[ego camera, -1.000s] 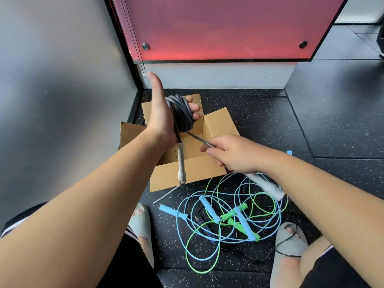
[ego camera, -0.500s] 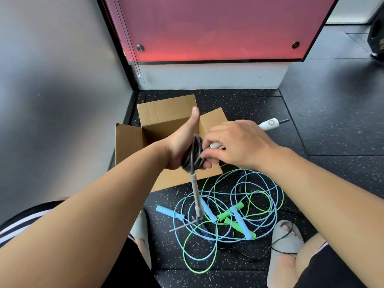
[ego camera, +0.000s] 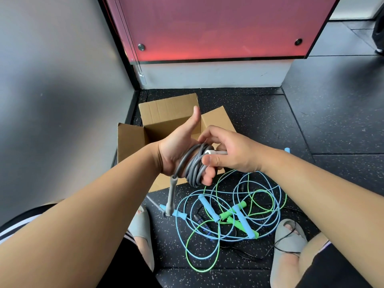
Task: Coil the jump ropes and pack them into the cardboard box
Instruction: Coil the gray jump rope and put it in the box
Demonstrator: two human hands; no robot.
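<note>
Speckled floor (ego camera: 259, 121), open cardboard box (ego camera: 166, 113) — contents hidden, hands (ego camera: 176, 148) (ego camera: 234, 154) gripping grey rope (ego camera: 195, 169)

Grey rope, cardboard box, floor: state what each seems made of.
The grey rope is likely PVC or rubber-coated cord, smooth and satin; it bends in tight even loops without fraying. The cardboard box is corrugated board, matte brown; fluting lines show on the back flap. The floor is probably rubber tiles, matte black with pale flecks and straight seams.
</note>
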